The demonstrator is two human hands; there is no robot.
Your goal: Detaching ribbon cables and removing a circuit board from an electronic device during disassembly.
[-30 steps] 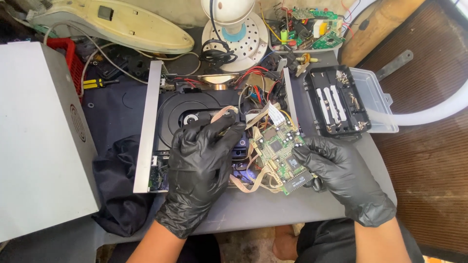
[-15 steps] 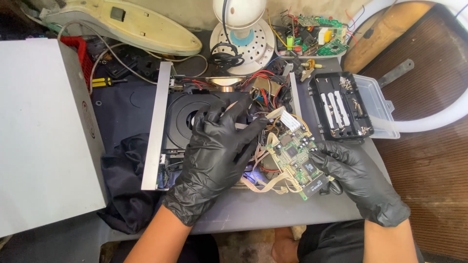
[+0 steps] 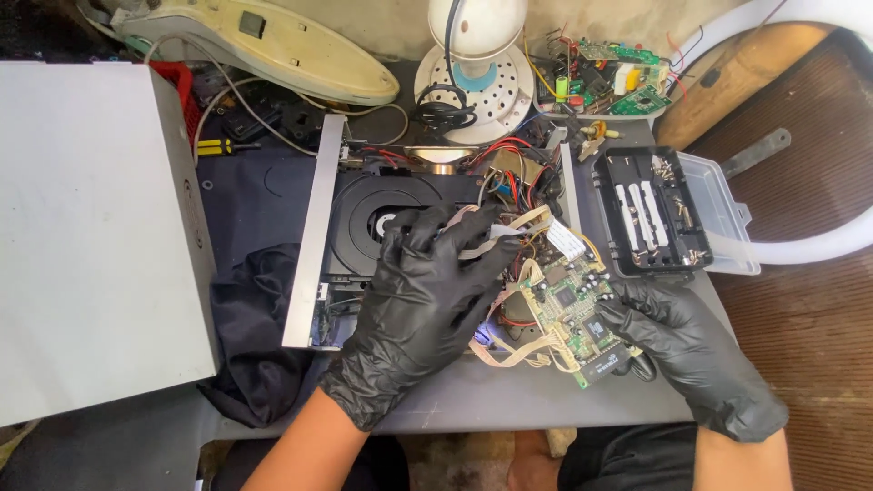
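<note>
Centrally, an opened disc player with a black round tray and tangled red and beige wiring [image 3: 400, 218] lies on the grey table [image 3: 509, 400]. Over its middle, the left hand [image 3: 427, 305], in a black glove, lies spread and palm-down, its fingers resting on a pale flat ribbon cable [image 3: 509, 227]; whether it actually pinches the cable cannot be told. At lower right of centre, the right hand [image 3: 687, 350], also gloved in black, curls partly closed around the lower right edge of a small green circuit board [image 3: 568, 314], tilted beside the player. Just right of that, a black compartmented parts box with a clear lid [image 3: 668, 214] stands open. A large grey metal cover [image 3: 86, 236] fills the left side, a white round lamp base [image 3: 473, 86] sits at top centre, and a black cloth [image 3: 250, 336] lies at lower left.
</note>
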